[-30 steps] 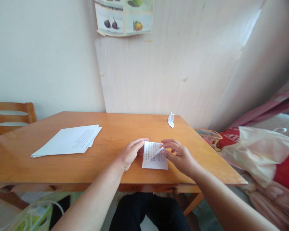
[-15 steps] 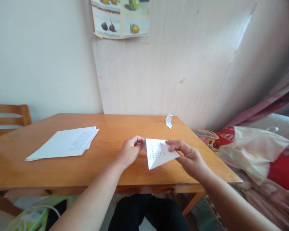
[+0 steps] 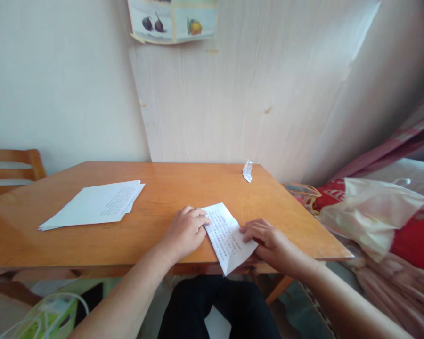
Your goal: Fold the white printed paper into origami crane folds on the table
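Observation:
A folded sheet of printed paper [image 3: 226, 235] lies on the wooden table [image 3: 162, 197] near its front edge, one corner jutting past the edge. My left hand [image 3: 185, 230] rests on the sheet's left side with fingers curled and pressing down. My right hand [image 3: 266, 240] holds the sheet's right corner, fingers closed on it.
A stack of printed sheets [image 3: 95, 205] lies at the table's left. A small folded paper figure [image 3: 248, 170] stands at the far right corner. A wooden chair [image 3: 10, 169] is at the left, plastic bags [image 3: 371, 212] and bedding at the right, a fruit poster [image 3: 173, 21] on the wall.
The sheet was flat a second ago, then both hands lifted it in a triangular fold. Now it is down again, turned and nearer the table's front edge.

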Demonstrator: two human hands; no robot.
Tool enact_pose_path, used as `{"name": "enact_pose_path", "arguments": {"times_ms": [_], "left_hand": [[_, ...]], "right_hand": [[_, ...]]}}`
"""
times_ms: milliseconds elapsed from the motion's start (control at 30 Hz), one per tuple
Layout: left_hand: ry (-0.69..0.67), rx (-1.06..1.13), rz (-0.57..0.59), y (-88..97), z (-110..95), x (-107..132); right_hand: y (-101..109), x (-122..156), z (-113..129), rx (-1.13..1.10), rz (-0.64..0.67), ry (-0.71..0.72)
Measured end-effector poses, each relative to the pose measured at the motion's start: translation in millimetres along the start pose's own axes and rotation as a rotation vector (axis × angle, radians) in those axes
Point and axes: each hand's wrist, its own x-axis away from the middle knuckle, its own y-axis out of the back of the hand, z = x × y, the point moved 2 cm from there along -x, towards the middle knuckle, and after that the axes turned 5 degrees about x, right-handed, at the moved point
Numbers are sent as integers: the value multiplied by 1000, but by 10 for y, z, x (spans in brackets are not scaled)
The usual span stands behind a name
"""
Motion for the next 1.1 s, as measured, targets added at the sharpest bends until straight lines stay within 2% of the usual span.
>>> {"name": "enact_pose_path", "arguments": {"times_ms": [133, 233, 333, 467, 633, 867, 967, 1100], "left_hand": [[0, 49, 45, -16, -207, 66], [25, 59, 92, -53, -283, 110], [37, 52, 102, -71, -281, 148], [48, 71, 126, -56, -255, 176], [107, 115, 107, -16, -260, 196], [131, 168, 52, -39, -254, 224], [139, 203, 48, -52, -245, 228], [143, 223, 56, -64, -227, 239]], "right_hand": [[17, -5, 38, 47, 17, 21], [34, -13, 41, 59, 40, 24], [64, -31, 51, 36, 63, 7], [96, -103, 81, -29, 63, -83], [-9, -265, 92, -104, 18, -164], [-167, -379, 167, 144, -41, -107], [-172, -380, 274, 258, -7, -64], [-216, -359, 364, 292, 78, 9]]}}
